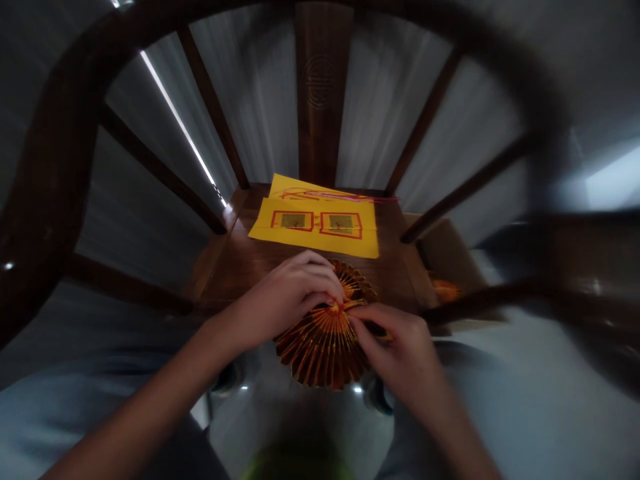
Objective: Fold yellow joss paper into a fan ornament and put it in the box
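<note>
A pleated paper fan rosette [327,353] in dark red and gold spreads out in front of me, over the front edge of the chair seat. My left hand [305,287] is closed on it near its centre, fingers curled over the upper left folds. At the right of the centre, my right hand [395,333] pinches a small folded bit of the paper between thumb and forefinger. Both hands hide part of the rosette's middle.
Yellow paper sheets [314,243] with red-framed gold squares lie on the wooden chair seat [225,260]. Thin pink and red strips [320,195] rest across them. A curved chair back with spindles surrounds the seat. At right stands a cardboard box [450,247] with an orange-red thing inside.
</note>
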`<state>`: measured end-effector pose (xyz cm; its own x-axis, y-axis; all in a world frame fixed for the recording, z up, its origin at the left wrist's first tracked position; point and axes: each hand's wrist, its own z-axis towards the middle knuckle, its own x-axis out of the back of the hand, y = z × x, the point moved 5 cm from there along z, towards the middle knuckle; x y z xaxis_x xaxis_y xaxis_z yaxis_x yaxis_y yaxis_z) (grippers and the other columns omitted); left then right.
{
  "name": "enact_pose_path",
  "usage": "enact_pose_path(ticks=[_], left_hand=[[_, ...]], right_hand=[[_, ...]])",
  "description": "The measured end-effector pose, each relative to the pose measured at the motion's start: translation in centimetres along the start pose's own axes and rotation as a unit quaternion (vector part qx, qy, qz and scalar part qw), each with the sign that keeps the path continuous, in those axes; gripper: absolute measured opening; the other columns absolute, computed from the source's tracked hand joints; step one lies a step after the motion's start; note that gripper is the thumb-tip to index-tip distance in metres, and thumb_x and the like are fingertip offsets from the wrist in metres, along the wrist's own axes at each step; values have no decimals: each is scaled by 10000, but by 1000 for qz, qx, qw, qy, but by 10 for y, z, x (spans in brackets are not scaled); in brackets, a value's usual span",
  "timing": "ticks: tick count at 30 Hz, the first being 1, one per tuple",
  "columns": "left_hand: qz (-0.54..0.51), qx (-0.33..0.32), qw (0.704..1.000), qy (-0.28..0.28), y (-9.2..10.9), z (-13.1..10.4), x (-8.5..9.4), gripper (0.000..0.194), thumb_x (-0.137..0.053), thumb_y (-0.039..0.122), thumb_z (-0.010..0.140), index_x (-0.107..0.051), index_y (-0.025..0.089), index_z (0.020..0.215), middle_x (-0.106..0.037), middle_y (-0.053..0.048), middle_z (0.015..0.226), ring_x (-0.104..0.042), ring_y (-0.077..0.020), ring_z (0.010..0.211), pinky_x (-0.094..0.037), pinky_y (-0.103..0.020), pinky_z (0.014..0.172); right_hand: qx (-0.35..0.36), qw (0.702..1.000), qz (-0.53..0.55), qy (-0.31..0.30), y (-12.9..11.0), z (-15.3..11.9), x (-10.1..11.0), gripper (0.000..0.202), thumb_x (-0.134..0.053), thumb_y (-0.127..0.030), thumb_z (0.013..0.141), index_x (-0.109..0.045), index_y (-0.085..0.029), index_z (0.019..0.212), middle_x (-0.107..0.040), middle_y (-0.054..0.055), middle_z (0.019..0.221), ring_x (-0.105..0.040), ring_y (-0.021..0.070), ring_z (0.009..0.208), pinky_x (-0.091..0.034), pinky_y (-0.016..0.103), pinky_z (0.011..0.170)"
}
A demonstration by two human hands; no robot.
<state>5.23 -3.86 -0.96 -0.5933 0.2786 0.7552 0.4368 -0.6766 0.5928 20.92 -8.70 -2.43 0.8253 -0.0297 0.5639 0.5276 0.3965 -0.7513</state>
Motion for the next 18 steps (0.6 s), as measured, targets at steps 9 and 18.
enact_pose_path(ticks=[9, 18], left_hand=[[-3, 3, 1000, -1, -3, -1, 0, 143, -594, 212, 916, -730, 249, 938, -731, 0, 1008, -538, -190, 1134, -452, -357, 993], [-3, 1, 1000, 3, -2, 0, -1, 159, -576, 195, 924, -726, 244, 933, -734, 7, 994, -539, -183, 1123, -454, -351, 987]], right_hand=[[-5, 997, -20, 69, 4, -2, 1, 134, -590, -160, 834, -709, -208, 795, -753, 16, 783, -710, 167, 690, -552, 253, 667], [7, 999, -12, 41, -2, -1, -2, 181, -568, -119, 826, -720, -215, 804, -755, 12, 794, -712, 157, 691, -545, 242, 657]])
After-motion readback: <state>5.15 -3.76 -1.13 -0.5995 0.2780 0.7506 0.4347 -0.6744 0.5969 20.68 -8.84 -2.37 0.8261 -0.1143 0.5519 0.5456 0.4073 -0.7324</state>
